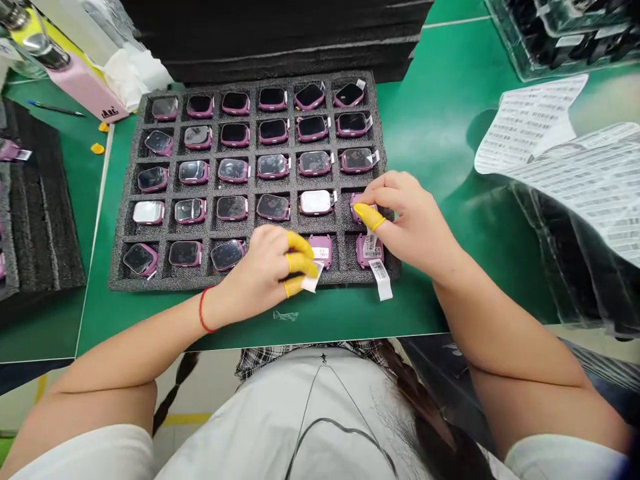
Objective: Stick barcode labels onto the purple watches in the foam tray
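Note:
Purple smartwatches sit in the cells of a black foam tray (250,230). My left hand (265,267), with yellow finger cots, pinches a white label tag (311,277) over the front row. Behind that tag a purple watch (321,251) lies back side up, partly covered by my fingers. My right hand (413,220), yellow cot on the thumb, closes on another purple watch (356,200) in the rightmost cell of the fourth row. Just below it, a face-down watch (369,250) has a printed tag (381,280) hanging over the tray's front edge.
A stack of black foam (280,40) stands behind the tray. Sheets of barcode stickers (530,120) and clear plastic bags (565,267) lie right. Plastic trays (575,47) sit back right. At left are a pink bottle (87,87), a pen (56,108) and more foam (43,200).

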Demonstrator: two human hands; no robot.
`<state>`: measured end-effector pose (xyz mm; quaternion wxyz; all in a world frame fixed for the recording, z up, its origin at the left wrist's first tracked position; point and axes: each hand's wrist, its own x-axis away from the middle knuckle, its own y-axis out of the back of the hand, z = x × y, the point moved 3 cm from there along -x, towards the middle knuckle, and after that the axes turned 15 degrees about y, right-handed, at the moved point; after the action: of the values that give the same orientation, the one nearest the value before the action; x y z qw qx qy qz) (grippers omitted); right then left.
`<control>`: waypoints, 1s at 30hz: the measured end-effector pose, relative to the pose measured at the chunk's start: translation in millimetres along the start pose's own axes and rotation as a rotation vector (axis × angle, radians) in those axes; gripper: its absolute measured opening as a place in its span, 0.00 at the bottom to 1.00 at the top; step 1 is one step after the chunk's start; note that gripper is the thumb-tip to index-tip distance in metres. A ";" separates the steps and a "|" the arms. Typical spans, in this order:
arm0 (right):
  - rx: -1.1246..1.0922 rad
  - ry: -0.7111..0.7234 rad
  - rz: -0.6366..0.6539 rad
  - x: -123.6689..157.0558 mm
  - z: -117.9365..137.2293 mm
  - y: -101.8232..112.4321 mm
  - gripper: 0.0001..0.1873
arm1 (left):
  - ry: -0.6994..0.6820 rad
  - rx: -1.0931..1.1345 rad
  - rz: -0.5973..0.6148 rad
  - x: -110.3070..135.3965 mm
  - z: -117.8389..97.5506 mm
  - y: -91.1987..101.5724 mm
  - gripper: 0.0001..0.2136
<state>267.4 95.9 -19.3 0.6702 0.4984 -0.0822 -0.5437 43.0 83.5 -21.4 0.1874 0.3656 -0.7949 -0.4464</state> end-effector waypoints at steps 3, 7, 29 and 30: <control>-0.034 0.029 0.062 -0.1 9.4 -1.6 0.08 | -0.069 -0.116 -0.058 17.2 -1.4 -5.0 0.05; -0.068 0.054 0.148 1.1 19.6 -7.1 0.08 | -0.144 -0.136 -0.121 26.6 2.5 -11.4 0.08; -0.050 -0.030 0.130 3.7 19.7 -5.3 0.08 | -0.095 -0.037 -0.194 24.1 6.6 -11.7 0.01; -0.048 -0.034 0.129 3.8 19.3 -5.3 0.09 | -0.099 -0.036 -0.195 24.2 6.5 -11.5 0.01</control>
<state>252.8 82.1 -15.5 0.7142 0.4664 -0.1124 -0.5096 27.7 65.3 -35.3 0.1103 0.4152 -0.7558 -0.4942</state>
